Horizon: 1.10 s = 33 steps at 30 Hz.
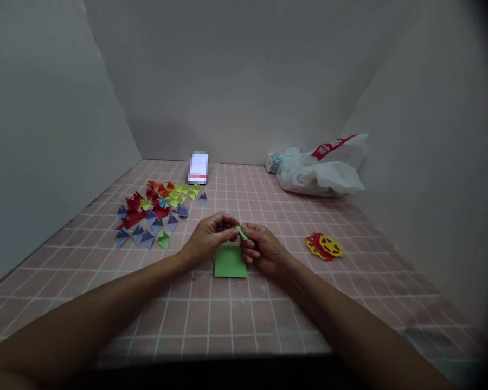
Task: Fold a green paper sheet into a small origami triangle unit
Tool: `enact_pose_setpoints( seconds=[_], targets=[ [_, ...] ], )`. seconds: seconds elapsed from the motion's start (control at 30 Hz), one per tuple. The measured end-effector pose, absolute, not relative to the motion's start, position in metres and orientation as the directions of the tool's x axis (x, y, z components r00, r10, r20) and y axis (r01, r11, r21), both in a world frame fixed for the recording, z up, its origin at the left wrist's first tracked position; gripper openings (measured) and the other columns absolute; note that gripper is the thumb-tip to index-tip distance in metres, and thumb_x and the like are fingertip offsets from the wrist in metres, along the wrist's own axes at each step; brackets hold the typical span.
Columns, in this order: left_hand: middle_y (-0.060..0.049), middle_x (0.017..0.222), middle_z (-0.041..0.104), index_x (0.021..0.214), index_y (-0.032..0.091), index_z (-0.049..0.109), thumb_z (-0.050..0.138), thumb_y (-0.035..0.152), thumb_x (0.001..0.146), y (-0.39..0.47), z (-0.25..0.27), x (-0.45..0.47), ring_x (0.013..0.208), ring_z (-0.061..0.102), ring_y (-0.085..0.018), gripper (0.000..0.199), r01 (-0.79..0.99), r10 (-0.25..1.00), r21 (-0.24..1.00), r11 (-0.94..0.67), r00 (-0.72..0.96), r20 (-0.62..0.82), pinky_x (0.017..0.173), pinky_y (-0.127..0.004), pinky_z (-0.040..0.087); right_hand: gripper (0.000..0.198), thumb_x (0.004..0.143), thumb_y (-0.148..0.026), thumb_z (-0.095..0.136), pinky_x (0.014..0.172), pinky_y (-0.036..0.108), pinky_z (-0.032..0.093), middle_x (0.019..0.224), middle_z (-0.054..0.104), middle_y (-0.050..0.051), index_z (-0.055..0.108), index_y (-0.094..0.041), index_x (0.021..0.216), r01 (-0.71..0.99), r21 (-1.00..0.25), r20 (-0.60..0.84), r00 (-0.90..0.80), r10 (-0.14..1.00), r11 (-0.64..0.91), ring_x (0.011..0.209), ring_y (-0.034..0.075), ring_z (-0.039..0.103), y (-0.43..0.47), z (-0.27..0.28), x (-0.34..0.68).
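A small piece of folded green paper (242,233) is pinched between both hands near the middle of the table. My left hand (209,236) has its thumb and fingers closed at the paper's left end. Gripping the right side, my right hand (265,248) is closed with its fingers curled under. Just below them lies a stack of square green paper (231,262), its upper edge partly hidden by the hands. To the left, several folded paper pieces in red (134,203), yellow (179,195), purple (148,238) and orange (162,189) spread out, with one green folded piece (163,239) nearest me.
A lit phone (198,167) with a blurred screen leans upright at the back. A white plastic bag (321,170) rests at the back right against a small box (272,163). Red and yellow cut-out discs (325,246) lie right of my hands. Pale walls (244,81) enclose the pink checked table (211,314).
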<state>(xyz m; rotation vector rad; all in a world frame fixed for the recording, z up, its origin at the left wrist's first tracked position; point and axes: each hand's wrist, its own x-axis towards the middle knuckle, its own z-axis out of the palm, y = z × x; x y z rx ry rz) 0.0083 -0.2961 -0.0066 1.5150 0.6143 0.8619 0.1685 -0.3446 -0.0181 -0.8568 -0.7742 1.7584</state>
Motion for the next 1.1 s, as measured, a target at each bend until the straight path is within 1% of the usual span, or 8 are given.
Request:
enact_pose_setpoints(
  seconds=[0.3,0.53,0.67,0.8,0.9,1.1],
  targets=[
    [0.001,0.08,0.061,0.089,0.015,0.062,0.071,0.022,0.074,-0.2973,-0.0063,0.0086,0.072,0.059,-0.01,0.019,-0.156,0.788,0.988,-0.016,0.606,0.109,0.071,-0.024,0.048,0.022,0.081,-0.034,0.068,0.034,0.017,0.034,0.046,0.036,-0.011,0.055,-0.018,0.074,-0.496,-0.804,-0.209,-0.281,0.937,-0.328,0.033,0.003,0.02,-0.3429,-0.0205,0.1702],
    [0.0,0.082,0.061,0.088,0.016,0.061,0.07,0.024,0.074,-0.2991,-0.003,0.0078,0.074,0.059,-0.012,0.018,-0.126,0.788,0.992,-0.011,0.61,0.086,0.072,-0.026,0.047,0.023,0.079,-0.033,0.069,0.033,0.018,0.032,0.045,0.037,-0.012,0.052,-0.019,0.072,-0.492,-0.806,-0.21,-0.284,0.936,-0.33,0.032,0.003,0.024,-0.3448,-0.0164,0.1688],
    [0.001,0.08,0.061,0.088,0.014,0.062,0.071,0.022,0.073,-0.2993,-0.0004,0.0076,0.072,0.058,-0.01,0.019,-0.101,0.794,0.995,-0.001,0.604,0.062,0.07,-0.024,0.045,0.027,0.079,-0.037,0.069,0.034,0.018,0.034,0.046,0.039,-0.012,0.051,-0.018,0.072,-0.464,-0.836,-0.2,-0.239,0.95,-0.293,0.032,0.003,0.024,-0.3441,-0.0197,0.1705],
    [0.001,0.078,0.061,0.086,0.014,0.062,0.072,0.022,0.071,-0.2982,0.0013,0.0074,0.069,0.057,-0.01,0.02,-0.059,0.799,0.998,0.028,0.601,0.013,0.067,-0.024,0.044,0.031,0.078,-0.04,0.07,0.033,0.017,0.034,0.046,0.041,-0.011,0.048,-0.019,0.071,-0.424,-0.882,-0.165,-0.131,0.978,-0.206,0.032,0.003,0.028,-0.3436,-0.0219,0.1699],
    [0.001,0.079,0.061,0.088,0.013,0.062,0.072,0.023,0.072,-0.2966,0.0005,0.0074,0.07,0.058,-0.01,0.021,-0.049,0.795,0.998,0.048,0.606,-0.008,0.069,-0.025,0.044,0.033,0.077,-0.041,0.07,0.032,0.017,0.034,0.045,0.042,-0.011,0.047,-0.02,0.07,-0.401,-0.902,-0.144,-0.074,0.987,-0.162,0.031,0.003,0.03,-0.3439,-0.0208,0.1684],
    [0.001,0.077,0.06,0.088,0.014,0.06,0.073,0.024,0.071,-0.2955,-0.0018,0.0081,0.069,0.058,-0.01,0.023,-0.052,0.79,0.997,0.054,0.613,-0.011,0.067,-0.024,0.044,0.034,0.073,-0.042,0.073,0.033,0.017,0.033,0.044,0.042,-0.012,0.046,-0.021,0.073,-0.396,-0.896,-0.191,-0.07,0.979,-0.203,0.031,0.003,0.029,-0.3446,-0.0185,0.1666]
  ],
)
